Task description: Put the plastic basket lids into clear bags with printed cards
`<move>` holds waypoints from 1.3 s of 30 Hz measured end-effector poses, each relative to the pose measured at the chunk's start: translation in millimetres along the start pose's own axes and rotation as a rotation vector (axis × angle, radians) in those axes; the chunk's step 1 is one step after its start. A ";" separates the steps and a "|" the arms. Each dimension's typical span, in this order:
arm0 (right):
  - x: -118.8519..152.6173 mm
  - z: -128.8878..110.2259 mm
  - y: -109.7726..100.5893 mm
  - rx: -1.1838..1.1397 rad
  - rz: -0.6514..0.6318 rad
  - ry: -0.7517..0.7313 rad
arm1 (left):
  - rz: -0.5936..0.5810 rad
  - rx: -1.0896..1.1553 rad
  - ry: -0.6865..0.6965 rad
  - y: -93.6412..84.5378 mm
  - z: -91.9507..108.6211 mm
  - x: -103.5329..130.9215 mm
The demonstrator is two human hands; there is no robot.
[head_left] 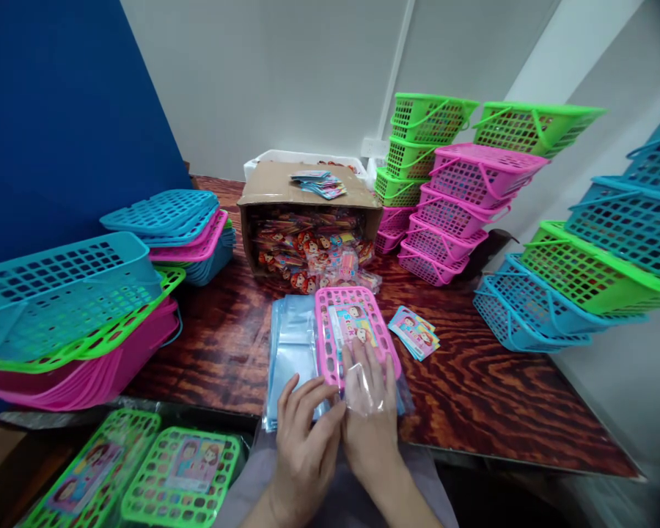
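Observation:
A pink basket lid (383, 323) bearing a cartoon card (347, 317) lies in front of me, over a pile of clear bluish plastic bags (294, 337). My right hand (366, 411) rests on its near end with fingers stretched out flat, partly covered by a clear plastic bag (357, 392). Close beside it, my left hand (308, 440) has bent fingers, with thumb and forefinger closed at the bag's edge. Whatever sits under the pink lid is mostly hidden. Right of the lid, several loose cartoon cards (416, 334) lie on the table.
An open cardboard box (253, 191) of small cartoon packets stands behind, more cards (319, 183) on top. Filled baskets are stacked at right, pink (456, 209) and blue (528, 315). Nested baskets (77, 352) stand left. Bagged green-lidded baskets (181, 477) sit lower left.

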State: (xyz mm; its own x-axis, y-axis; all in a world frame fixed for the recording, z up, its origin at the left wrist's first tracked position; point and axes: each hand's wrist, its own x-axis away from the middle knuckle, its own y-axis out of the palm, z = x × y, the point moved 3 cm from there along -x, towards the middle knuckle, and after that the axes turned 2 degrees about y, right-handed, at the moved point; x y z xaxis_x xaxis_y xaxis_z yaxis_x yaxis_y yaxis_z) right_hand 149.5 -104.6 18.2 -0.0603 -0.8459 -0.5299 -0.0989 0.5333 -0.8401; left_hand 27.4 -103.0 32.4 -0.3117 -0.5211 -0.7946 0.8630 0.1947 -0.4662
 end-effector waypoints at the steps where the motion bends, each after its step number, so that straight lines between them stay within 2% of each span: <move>1: -3.0 0.5 -0.4 0.013 -0.020 0.004 | -0.006 0.001 -0.002 -0.4 -0.3 0.9; 5: -12.8 3.6 -0.8 0.034 -0.064 -0.001 | -0.025 0.006 0.006 -2.2 -0.7 4.5; 9: -11.3 2.9 -3.6 0.001 -0.048 -0.022 | -0.052 0.005 -0.009 -4.0 -1.7 7.9; 12: 6.0 -0.5 -9.4 -0.070 -0.019 -0.025 | -0.068 0.002 -0.010 -6.4 -3.6 9.7; 16: 38.1 -2.8 -13.9 -0.119 -0.042 -0.030 | -0.110 -0.012 -0.032 -8.0 -7.6 11.2; 18: 45.0 -0.9 -14.7 -0.127 -0.040 -0.031 | -0.118 -0.002 -0.032 -8.0 -7.6 10.2; 21: 35.1 4.3 -14.1 -0.125 -0.054 -0.019 | -0.088 0.006 -0.024 -8.1 -4.7 4.5; 25: 2.8 8.5 -11.9 -0.066 -0.117 -0.014 | -0.036 0.001 -0.020 -8.0 -1.0 -5.7; 28: -13.0 10.1 -9.1 -0.025 -0.170 0.040 | -0.039 0.005 -0.021 -7.7 -1.8 -8.5; 31: -13.8 8.2 -7.1 -0.034 -0.187 0.043 | -0.050 0.009 -0.018 -7.7 -4.0 -7.3; 39: -7.7 6.0 -11.1 -0.054 -0.058 -0.010 | -0.106 0.045 -0.049 -8.0 1.8 -6.7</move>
State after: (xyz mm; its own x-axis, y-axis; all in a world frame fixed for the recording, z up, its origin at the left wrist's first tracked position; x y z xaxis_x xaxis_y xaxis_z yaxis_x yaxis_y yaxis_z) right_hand 157.0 -104.1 30.9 -0.0430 -0.8752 -0.4819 -0.1557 0.4823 -0.8621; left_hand 23.3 -102.5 42.2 -0.3836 -0.5772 -0.7209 0.8433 0.0992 -0.5282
